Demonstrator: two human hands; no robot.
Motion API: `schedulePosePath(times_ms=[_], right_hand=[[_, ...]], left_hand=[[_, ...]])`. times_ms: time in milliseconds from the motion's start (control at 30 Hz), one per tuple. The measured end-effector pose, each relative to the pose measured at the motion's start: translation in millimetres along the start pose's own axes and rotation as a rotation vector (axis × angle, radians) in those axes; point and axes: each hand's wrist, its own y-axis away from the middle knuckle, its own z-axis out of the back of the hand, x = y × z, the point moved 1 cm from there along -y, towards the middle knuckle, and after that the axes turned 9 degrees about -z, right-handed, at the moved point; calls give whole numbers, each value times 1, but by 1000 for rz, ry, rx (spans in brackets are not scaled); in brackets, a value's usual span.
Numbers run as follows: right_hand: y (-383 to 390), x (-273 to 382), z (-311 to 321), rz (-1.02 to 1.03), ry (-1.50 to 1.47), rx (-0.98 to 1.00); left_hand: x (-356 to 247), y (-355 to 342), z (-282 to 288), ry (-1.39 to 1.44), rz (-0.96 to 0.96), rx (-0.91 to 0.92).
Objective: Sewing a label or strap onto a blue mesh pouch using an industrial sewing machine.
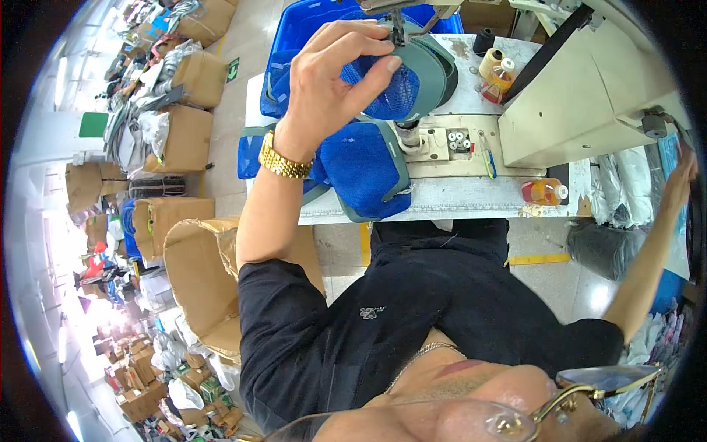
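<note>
My left hand [335, 77], with a gold watch [283, 158] on its wrist, is closed on a rounded cap-like piece of blue mesh [401, 97] with a grey-green border. Thumb and fingers grip its edge right beside the needle bar [398, 28] of the sewing machine [589, 96]. The piece sits above the post [407, 136] of the machine bed. At the far right, my right arm is stretched out, and my right hand [685, 175] is by the end of the machine head; its fingers are too small and dark to make out.
More blue pieces with grey-green edges [364, 171] lie left of the post. A blue bin [294, 29] stands behind. Thread cones [490, 60], an orange-capped bottle [498, 81] and a lying bottle [545, 191] are on the table. An open carton [195, 280] stands at my left.
</note>
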Motion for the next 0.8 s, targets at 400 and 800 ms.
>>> schedulePosePath(times_ms=[400, 800], right_hand=[[114, 414, -193, -439, -820, 696], [189, 420, -210, -556, -1052, 812]], left_hand=[[-11, 37, -21, 7, 172, -357], [11, 41, -10, 257, 116, -233]])
